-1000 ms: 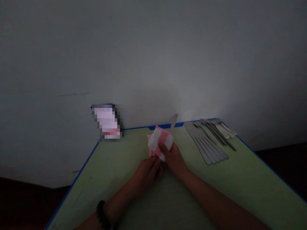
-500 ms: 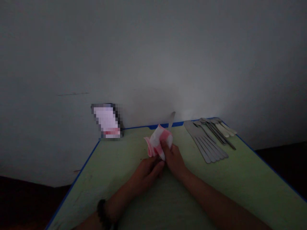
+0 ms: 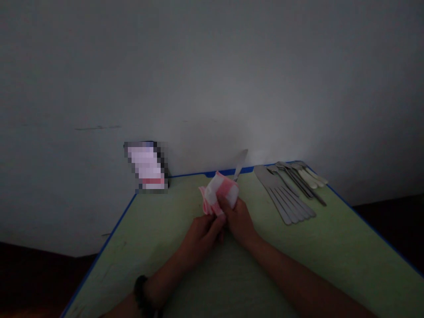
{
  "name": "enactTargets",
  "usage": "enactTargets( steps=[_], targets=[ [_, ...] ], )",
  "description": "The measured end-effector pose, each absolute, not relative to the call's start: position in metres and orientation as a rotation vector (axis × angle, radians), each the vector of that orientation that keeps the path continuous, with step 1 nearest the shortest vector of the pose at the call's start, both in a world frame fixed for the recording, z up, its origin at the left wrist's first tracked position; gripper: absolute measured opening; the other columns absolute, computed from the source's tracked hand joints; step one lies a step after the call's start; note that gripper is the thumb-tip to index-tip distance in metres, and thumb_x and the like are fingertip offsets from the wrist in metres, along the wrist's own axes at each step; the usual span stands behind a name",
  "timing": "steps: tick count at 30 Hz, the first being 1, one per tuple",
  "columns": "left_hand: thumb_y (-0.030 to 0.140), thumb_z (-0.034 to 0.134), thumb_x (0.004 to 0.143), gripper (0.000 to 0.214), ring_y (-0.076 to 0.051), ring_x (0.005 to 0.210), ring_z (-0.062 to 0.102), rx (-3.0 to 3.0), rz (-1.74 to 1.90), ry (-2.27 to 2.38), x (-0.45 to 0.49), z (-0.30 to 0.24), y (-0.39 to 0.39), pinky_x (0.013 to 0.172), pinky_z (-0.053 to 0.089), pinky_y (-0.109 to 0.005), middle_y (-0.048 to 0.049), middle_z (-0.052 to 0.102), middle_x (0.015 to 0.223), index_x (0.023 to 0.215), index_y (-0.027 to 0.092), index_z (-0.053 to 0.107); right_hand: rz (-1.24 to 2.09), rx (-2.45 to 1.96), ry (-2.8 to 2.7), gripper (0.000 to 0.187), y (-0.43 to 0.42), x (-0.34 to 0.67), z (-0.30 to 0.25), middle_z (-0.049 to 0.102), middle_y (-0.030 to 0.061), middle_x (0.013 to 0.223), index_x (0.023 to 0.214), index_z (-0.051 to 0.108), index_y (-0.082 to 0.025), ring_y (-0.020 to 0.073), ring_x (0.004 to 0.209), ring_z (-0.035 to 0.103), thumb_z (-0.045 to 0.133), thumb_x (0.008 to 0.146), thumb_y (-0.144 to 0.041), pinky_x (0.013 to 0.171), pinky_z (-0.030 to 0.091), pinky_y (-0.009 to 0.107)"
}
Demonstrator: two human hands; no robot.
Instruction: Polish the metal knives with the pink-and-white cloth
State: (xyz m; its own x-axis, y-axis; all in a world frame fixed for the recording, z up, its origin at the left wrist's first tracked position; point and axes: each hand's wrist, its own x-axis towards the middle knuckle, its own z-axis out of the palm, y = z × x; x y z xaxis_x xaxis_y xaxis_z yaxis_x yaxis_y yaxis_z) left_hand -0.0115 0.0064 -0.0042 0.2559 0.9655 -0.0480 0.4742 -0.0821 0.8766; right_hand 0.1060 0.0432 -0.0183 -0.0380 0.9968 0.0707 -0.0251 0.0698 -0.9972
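Observation:
My right hand (image 3: 239,219) is closed around a pink-and-white checked cloth (image 3: 218,196) wrapped about a table knife; the knife's blade (image 3: 240,164) sticks up out of the cloth toward the wall. My left hand (image 3: 201,234), with a dark band on its wrist, is closed just below the cloth, apparently gripping the knife's handle, which is hidden. Both hands are over the middle of the green table (image 3: 331,247).
A row of knives (image 3: 285,196) lies at the table's far right, with more cutlery (image 3: 303,179) beside it near the corner. A blurred-out object (image 3: 147,167) leans on the grey wall at the far left corner. The table has a blue edge.
The cloth has slid a little along the knife and more of the blade shows above it, tilted further right. Both hands stay in the same spot.

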Motion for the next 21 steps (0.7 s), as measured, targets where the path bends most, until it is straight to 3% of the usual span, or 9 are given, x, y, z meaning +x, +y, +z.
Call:
enactTargets(
  steps=[7, 13, 21],
  targets=[
    [0.047, 0.035, 0.088, 0.050, -0.010, 0.043, 0.042, 1.620, 0.756, 1.393, -0.0076, -0.0022, 0.0085, 0.046, 0.032, -0.020, 0.0031, 0.045, 0.044, 0.051, 0.016, 0.048, 1.162, -1.127, -1.249, 0.040, 0.0415, 0.1054, -0.0159, 0.053, 0.0006, 0.059, 0.070, 0.055, -0.014, 0.0105, 0.052, 0.045, 0.050, 0.075, -0.054, 0.047, 0.035, 0.021],
    [0.050, 0.038, 0.085, 0.049, -0.008, 0.040, 0.037, 1.538, 0.784, 1.427, -0.0047, -0.0028, 0.0108, 0.041, 0.027, -0.020, 0.0048, 0.041, 0.041, 0.050, 0.017, 0.046, 1.096, -1.209, -1.288, 0.046, 0.0411, 0.1068, -0.0169, 0.046, -0.0009, 0.051, 0.058, 0.049, -0.016, 0.0091, 0.048, 0.039, 0.044, 0.078, -0.057, 0.042, 0.028, 0.021],
    [0.050, 0.039, 0.084, 0.047, -0.010, 0.043, 0.043, 1.546, 0.760, 1.478, -0.0040, -0.0011, 0.0133, 0.044, 0.032, -0.021, 0.0024, 0.048, 0.046, 0.054, 0.016, 0.052, 1.144, -1.206, -1.253, 0.049, 0.0407, 0.1062, -0.0189, 0.046, -0.0009, 0.049, 0.054, 0.048, -0.016, 0.0093, 0.046, 0.039, 0.045, 0.076, -0.060, 0.041, 0.027, 0.021]
  ],
)
